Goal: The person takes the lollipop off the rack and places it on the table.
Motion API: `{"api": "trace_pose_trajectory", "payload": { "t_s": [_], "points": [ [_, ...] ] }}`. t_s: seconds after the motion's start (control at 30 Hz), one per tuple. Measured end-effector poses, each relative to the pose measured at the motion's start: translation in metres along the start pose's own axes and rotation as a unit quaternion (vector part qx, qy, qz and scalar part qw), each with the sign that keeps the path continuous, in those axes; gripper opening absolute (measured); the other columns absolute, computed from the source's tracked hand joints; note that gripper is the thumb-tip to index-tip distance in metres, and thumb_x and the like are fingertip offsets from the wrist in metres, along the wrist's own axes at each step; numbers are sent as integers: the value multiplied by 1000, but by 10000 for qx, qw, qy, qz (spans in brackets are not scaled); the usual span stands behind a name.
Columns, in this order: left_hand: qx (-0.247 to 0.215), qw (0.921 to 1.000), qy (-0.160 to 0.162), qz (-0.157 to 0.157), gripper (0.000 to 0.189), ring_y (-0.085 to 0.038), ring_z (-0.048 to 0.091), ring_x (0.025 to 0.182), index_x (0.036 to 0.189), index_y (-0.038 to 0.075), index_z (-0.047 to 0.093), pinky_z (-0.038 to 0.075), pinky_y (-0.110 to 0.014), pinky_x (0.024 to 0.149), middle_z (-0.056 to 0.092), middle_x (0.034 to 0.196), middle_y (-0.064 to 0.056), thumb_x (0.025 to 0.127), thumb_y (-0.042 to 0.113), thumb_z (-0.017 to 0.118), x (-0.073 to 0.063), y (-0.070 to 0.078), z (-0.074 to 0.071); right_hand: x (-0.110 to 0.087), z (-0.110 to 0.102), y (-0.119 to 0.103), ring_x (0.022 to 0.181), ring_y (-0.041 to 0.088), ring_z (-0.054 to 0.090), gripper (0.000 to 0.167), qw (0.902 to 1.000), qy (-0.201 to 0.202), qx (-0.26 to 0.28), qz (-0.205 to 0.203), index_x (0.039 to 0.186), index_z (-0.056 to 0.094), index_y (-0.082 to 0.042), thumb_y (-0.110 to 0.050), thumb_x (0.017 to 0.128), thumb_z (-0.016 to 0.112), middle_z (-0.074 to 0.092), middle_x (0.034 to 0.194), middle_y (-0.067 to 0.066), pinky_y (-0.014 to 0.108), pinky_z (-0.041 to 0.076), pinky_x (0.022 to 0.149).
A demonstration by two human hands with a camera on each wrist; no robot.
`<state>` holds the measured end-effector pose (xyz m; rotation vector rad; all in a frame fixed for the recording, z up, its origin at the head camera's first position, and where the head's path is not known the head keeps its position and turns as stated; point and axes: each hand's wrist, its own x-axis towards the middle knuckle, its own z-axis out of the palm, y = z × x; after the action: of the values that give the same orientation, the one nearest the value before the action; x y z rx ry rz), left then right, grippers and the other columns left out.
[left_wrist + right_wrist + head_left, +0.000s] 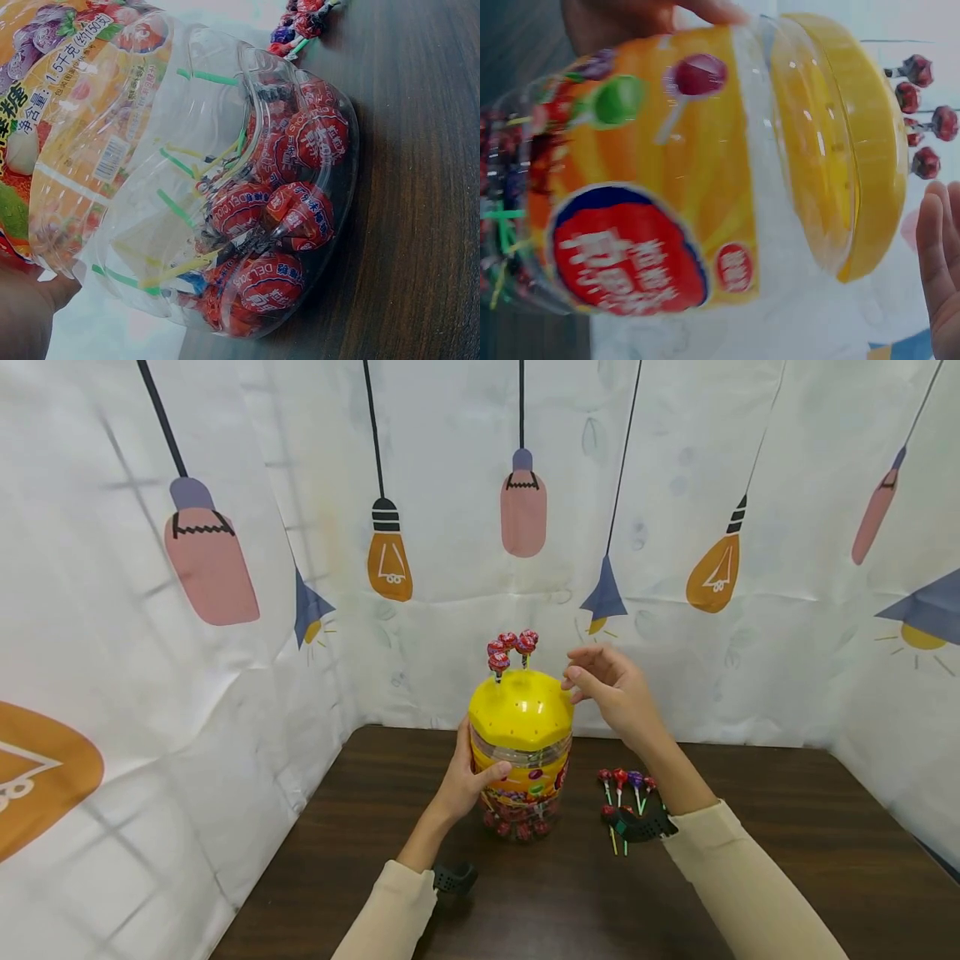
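A clear plastic lollipop jar [534,777] with a yellow lid [522,714] stands on the table, its colourful label facing forward. Several red-wrapped lollipops [498,662] stick up from the lid. My left hand [463,777] grips the jar's left side, thumb across the front. Just right of the lid is my right hand [611,689], fingers loosely bent; in the right wrist view its fingers [934,247] hold nothing visible. More red lollipops [300,214] lie in the jar's bottom, with green and yellow sticks.
Several loose lollipops [619,777] lie on the dark wooden table [360,827] to the right of the jar, partly hidden by the right wrist's black strap. A white curtain [450,468] printed with lamps hangs behind and at the sides.
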<state>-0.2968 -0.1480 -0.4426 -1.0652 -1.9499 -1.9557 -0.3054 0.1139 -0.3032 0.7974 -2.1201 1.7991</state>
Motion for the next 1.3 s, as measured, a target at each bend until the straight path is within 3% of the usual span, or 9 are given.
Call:
{"api": "trace_pose_trajectory", "payload": {
  "t_s": [0.1, 0.3, 0.47, 0.63, 0.83, 1.07, 1.3],
  "points": [
    [20, 10000, -6, -49, 95, -19, 56, 125, 163, 31, 3, 52, -35, 105, 43, 147, -9, 97, 36, 70, -1, 0, 0, 18, 5, -1, 98, 20, 70, 34, 10000, -26, -28, -32, 131, 59, -10, -26, 102, 65, 65, 115, 11, 31, 62, 76],
    [37, 10000, -10, -64, 94, -19, 56, 125, 163, 31, 3, 51, -35, 106, 43, 148, -10, 97, 34, 70, -1, 2, 0, 42, 15, 0, 110, 35, 67, 40, 9996, -251, -86, -49, 140, 56, -10, -23, 103, 63, 62, 127, 16, 32, 62, 76],
    [64, 9999, -2, -105, 93, -19, 56, 125, 163, 32, 3, 51, -35, 106, 42, 148, -10, 97, 35, 70, -1, 3, 1, 52, 19, 2, 110, 33, 67, 40, 9985, -467, -291, -29, 141, 57, -12, -22, 103, 63, 63, 131, 15, 29, 60, 72],
    [73, 9999, 10, -134, 93, -18, 55, 126, 163, 31, 4, 51, -35, 106, 41, 149, -10, 97, 36, 69, -1, 1, 0, 58, 21, 4, 106, 32, 68, 39, 9973, -569, -459, -64, 140, 60, -12, -20, 102, 64, 65, 127, 17, 28, 58, 69],
    [36, 9999, -5, -106, 94, -19, 56, 126, 163, 32, 3, 51, -35, 106, 41, 149, -11, 97, 37, 70, -2, -1, 0, 60, 24, 3, 97, 17, 67, 38, 9970, -560, -534, 0, 139, 61, -11, -19, 102, 63, 67, 126, 18, 27, 55, 65],
    [71, 9999, 39, -146, 93, -19, 55, 126, 163, 32, 4, 51, -35, 106, 41, 149, -10, 97, 36, 70, -2, 0, -1, 61, 28, 4, 96, 22, 67, 38, 9974, -461, -558, 5, 140, 60, -7, -15, 102, 63, 67, 125, 18, 27, 52, 63],
    [66, 9998, 39, -173, 92, -18, 55, 126, 163, 31, 4, 50, -34, 106, 41, 149, -12, 98, 34, 70, -2, 0, 0, 61, 31, 7, 89, 15, 67, 34, 9970, -266, -672, -271, 136, 62, -9, -13, 102, 62, 68, 117, 17, 26, 51, 60]
  ]
}}
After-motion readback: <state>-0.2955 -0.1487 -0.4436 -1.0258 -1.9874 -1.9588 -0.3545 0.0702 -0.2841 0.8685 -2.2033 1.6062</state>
